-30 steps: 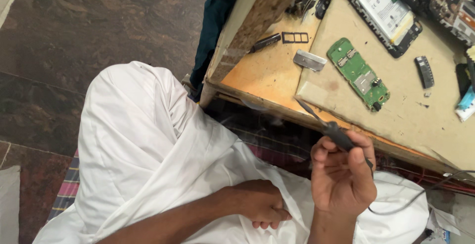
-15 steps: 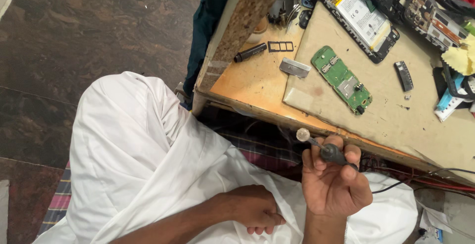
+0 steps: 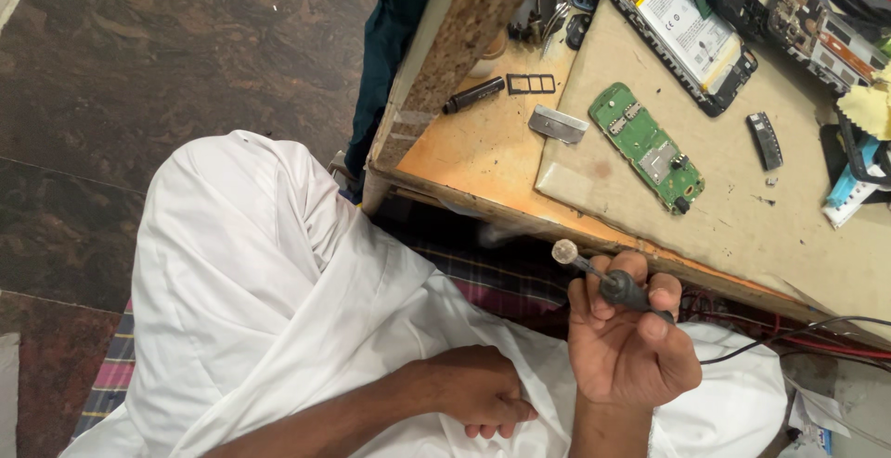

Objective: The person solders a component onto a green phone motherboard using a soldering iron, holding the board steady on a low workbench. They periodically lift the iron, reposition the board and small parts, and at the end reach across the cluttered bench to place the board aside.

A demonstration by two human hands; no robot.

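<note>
One soldering iron (image 3: 617, 285) — dark grip, thin shaft, pale blob-tipped, in right hand (image 3: 631, 351).

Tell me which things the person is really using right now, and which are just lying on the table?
In use:
- soldering iron, gripped in the right hand
- left hand, resting on the white cloth, holding nothing

Just lying about:
- green circuit board
- opened phone
- small metal plate
- black card tray
- yellow cloth
</note>
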